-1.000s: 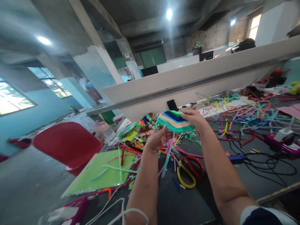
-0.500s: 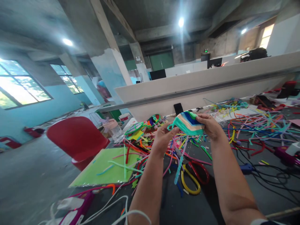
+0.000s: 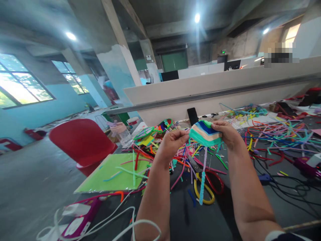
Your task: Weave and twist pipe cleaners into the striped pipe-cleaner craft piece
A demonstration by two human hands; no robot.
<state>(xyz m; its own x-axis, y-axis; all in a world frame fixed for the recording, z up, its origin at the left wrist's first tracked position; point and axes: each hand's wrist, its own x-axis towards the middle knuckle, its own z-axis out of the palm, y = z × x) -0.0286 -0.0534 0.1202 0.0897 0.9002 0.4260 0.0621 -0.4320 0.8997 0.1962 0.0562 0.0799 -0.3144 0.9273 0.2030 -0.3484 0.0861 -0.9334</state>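
Both my hands hold up a small striped pipe-cleaner piece (image 3: 204, 134) in bands of blue, cream and teal, above the dark table (image 3: 213, 221). My left hand (image 3: 173, 142) pinches its left edge, fingers closed. On its right edge, my right hand (image 3: 225, 132) grips with thumb and fingers. A loose blue-and-pink pipe cleaner tail (image 3: 202, 180) hangs down from the piece. Below it lie scissors with yellow and red handles (image 3: 208, 189).
Loose pipe cleaners (image 3: 276, 134) of many colours cover the table. A green sheet (image 3: 110, 175) lies at the left, a red chair (image 3: 80, 142) beyond it. Black cables (image 3: 288, 187), a purple tool (image 3: 306, 165) and a black phone (image 3: 192, 116) against the white partition (image 3: 225, 87).
Both hands have kept hold of the striped piece and turned it a little; the hanging tail now drops straighter down. The camera view has swung slightly to the left.
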